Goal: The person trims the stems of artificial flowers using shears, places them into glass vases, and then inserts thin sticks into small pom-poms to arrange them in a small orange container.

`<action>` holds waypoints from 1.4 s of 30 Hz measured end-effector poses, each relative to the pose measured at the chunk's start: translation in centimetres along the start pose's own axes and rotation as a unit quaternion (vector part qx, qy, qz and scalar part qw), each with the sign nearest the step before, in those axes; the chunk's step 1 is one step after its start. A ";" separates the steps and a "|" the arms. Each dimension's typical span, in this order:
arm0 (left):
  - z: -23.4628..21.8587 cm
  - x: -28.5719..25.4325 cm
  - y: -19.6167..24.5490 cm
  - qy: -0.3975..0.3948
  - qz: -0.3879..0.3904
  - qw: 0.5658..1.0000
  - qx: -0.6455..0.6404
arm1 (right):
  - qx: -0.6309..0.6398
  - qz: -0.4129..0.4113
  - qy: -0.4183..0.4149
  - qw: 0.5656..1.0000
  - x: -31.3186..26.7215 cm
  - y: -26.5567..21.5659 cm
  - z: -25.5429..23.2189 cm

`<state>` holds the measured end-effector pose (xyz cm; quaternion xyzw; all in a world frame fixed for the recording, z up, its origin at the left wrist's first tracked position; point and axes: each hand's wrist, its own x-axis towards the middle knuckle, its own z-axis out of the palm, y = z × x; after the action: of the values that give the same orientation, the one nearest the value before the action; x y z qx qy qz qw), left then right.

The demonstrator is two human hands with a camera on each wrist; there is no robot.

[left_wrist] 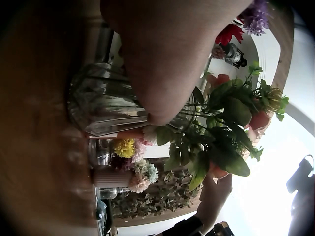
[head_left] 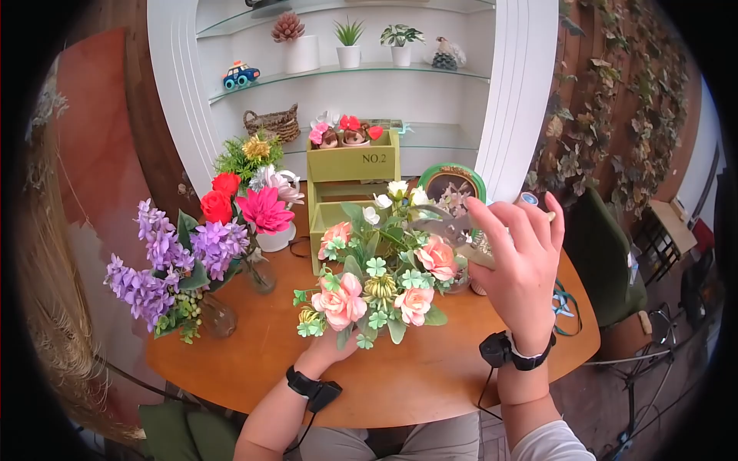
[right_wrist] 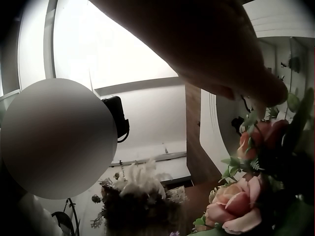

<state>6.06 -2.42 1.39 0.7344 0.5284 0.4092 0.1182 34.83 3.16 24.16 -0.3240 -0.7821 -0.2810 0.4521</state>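
Note:
A bouquet of peach roses, green clover-like leaves and white blossoms fills the middle of the table. It stands in a clear ribbed glass vase, and my left hand grips this vase near its neck. In the head view the flowers partly cover my left hand. Raised at the bouquet's right side, my right hand pinches a greyish piece with thin curved parts between thumb and fingers; I cannot tell its kind. In the right wrist view that hand's fingertips reach close over a peach rose.
Purple flowers in a glass vase stand left, beside red and magenta blooms. Behind is a green wooden stand; a round green frame stands back right. Ribbon lies near the table's right edge.

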 end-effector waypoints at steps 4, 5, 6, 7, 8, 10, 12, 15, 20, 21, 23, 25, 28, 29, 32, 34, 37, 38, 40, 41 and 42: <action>-0.6 0.4 1.5 0.003 -0.013 0.999 -0.044 | 0.009 -0.040 -0.016 0.999 -0.1 0.9 0.4; -0.1 0.3 0.7 0.013 -0.021 0.999 -0.045 | 0.014 -0.045 -0.020 0.999 -0.1 1.0 0.4; 0.2 0.2 0.2 0.022 -0.030 0.998 -0.047 | 0.019 -0.047 -0.021 0.998 -0.1 1.0 0.3; 0.2 0.2 0.1 0.019 -0.039 0.999 -0.019 | 0.025 -0.049 -0.022 0.998 -0.2 1.0 0.3; 0.2 0.2 0.1 0.025 -0.031 0.999 -0.025 | 0.031 -0.050 -0.024 0.998 -0.2 1.0 0.2; 0.3 0.5 0.0 0.038 -0.018 0.998 -0.038 | 0.040 -0.054 -0.023 0.997 -0.3 1.4 0.2; 0.5 0.6 -0.3 0.042 -0.005 0.999 -0.031 | 0.046 -0.053 -0.020 0.997 -0.3 1.5 0.1; 0.8 0.5 -0.7 0.046 -0.001 0.999 -0.029 | 0.047 -0.043 -0.008 0.998 -0.2 1.5 -0.2; 0.1 0.7 0.4 0.038 -0.006 0.999 -0.003 | 0.058 -0.025 0.010 0.998 0.0 2.1 -0.4; -0.1 0.6 0.3 0.035 -0.015 0.999 -0.001 | 0.062 -0.024 0.005 0.998 0.0 2.1 -0.5; -0.4 0.1 0.0 0.027 -0.036 0.999 0.003 | 0.071 -0.021 -0.006 0.997 0.0 1.9 -1.2; -0.8 -0.2 0.3 0.175 0.015 0.983 0.056 | 0.091 -0.021 -0.013 0.996 -0.1 1.7 -1.9; -1.8 -0.1 0.9 0.363 0.034 0.930 -0.042 | 0.116 -0.022 -0.018 0.993 -0.3 1.7 -2.7; -2.4 0.1 0.9 0.417 0.032 0.902 -0.104 | 0.124 -0.022 -0.016 0.992 -0.3 1.7 -2.9; -5.5 1.5 3.7 0.512 0.028 0.844 -0.157 | 0.147 -0.015 -0.027 0.989 -0.6 2.1 -3.6; -8.6 1.4 7.0 0.522 0.028 0.839 -0.151 | 0.151 -0.017 -0.028 0.988 -0.7 2.3 -3.8; -11.5 2.5 12.6 0.470 0.101 0.872 -0.095 | 0.169 -0.009 -0.043 0.985 -1.0 2.5 -3.9; -12.1 2.8 14.3 0.418 0.098 0.902 -0.040 | 0.175 -0.006 -0.048 0.983 -1.1 2.5 -4.0; -13.0 3.6 17.2 0.309 0.099 0.943 0.071 | 0.179 -0.008 -0.058 0.982 -1.2 2.7 -4.0; -13.2 3.9 18.8 0.262 0.090 0.955 0.109 | 0.179 -0.010 -0.062 0.982 -1.2 2.7 -4.0; -13.4 4.4 20.0 0.211 0.089 0.959 0.165 | 0.180 -0.012 -0.061 0.982 -1.2 2.7 -3.9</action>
<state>10.34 -10.33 24.12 0.6846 0.5344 0.4707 -0.1556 39.42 1.71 25.16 -0.2444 -0.8500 -0.1206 0.4508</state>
